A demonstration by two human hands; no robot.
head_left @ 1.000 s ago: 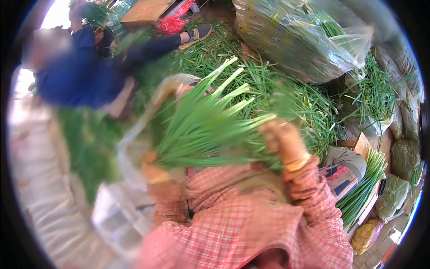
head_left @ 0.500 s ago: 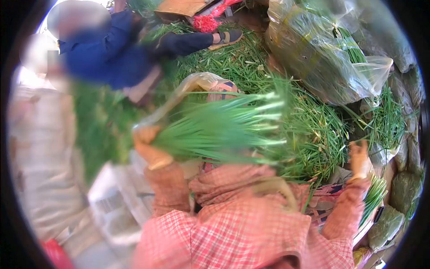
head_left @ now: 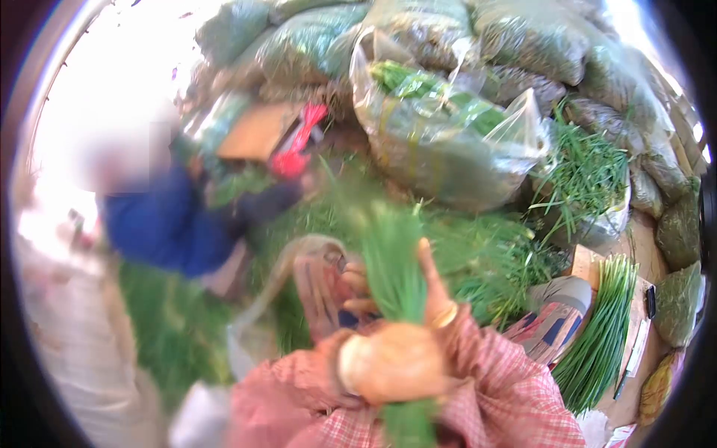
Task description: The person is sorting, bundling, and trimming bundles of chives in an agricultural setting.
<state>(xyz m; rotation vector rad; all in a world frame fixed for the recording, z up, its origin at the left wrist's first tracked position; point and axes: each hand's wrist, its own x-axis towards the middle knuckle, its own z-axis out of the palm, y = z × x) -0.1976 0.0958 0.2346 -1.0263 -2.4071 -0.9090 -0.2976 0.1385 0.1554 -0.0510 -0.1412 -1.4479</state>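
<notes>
A bunch of long green chives [head_left: 396, 261] stands upright in front of my chest, its upper end smeared by motion. My left hand [head_left: 396, 364] is closed around the lower part of the bunch, with leaves hanging out below it. Higher up, my right hand [head_left: 437, 287] cups the bunch from behind; its thumb shows on the right side and its fingertips on the left. A second bundle of chives [head_left: 605, 336] lies on a wooden board [head_left: 585, 265] to my right.
Loose chives [head_left: 478, 254] cover the ground ahead. A large clear plastic bag [head_left: 441, 157] of greens stands beyond them. Filled sacks [head_left: 314, 52] are stacked behind. A person in blue [head_left: 175, 224] sits at the left. A dark object [head_left: 650, 302] lies near the board.
My left hand has brought the chives from the left to my chest, turning them upright. My right hand has come from the right side onto the bunch. The view has tilted up.
</notes>
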